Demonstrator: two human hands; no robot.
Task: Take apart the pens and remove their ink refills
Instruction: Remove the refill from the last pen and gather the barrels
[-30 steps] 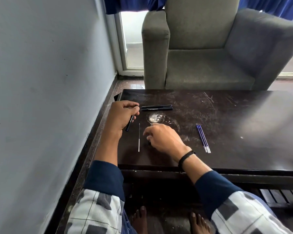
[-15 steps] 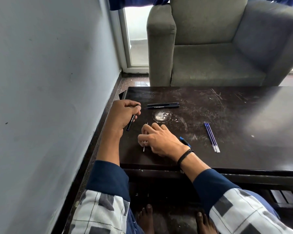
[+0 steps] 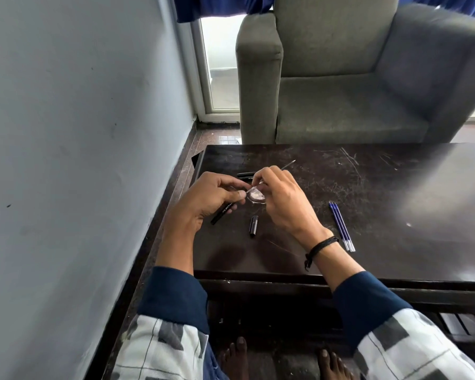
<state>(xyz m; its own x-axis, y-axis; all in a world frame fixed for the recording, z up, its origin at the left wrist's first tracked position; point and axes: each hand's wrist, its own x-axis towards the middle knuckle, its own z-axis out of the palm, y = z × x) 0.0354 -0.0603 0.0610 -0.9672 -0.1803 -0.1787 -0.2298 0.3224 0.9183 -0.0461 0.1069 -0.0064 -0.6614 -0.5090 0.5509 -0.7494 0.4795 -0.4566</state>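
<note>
Right hand [image 3: 281, 204] rose, pinching refill [image 3: 285, 165]; left hand [image 3: 211, 198] grips barrel [image 3: 222, 213].

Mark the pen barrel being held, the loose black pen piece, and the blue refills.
pen barrel [image 3: 223, 213], head view, printed part near its lower end
loose black pen piece [image 3: 253, 226], head view, its middle
blue refills [image 3: 341, 227], head view, middle of the bundle

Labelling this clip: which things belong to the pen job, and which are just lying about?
Job: left hand, black pen barrel, right hand, thin refill, loose pen section, blue refills, black pens.
Lying about: armchair, curtain, wristband.
</note>
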